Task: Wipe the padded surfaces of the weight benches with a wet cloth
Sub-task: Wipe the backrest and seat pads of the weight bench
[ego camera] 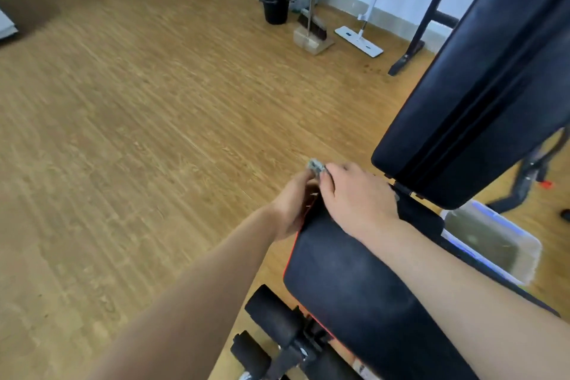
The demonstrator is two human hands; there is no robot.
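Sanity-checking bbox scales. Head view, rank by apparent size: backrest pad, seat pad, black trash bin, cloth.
1. backrest pad, cropped by the frame.
2. seat pad, close behind; the right forearm covers part, so the top two are unsure.
3. black trash bin, far off.
4. cloth, only a scrap shows.

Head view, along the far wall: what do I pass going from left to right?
black trash bin → broom standing in its dustpan → flat white mop → foot of a black stand → raised bench backrest
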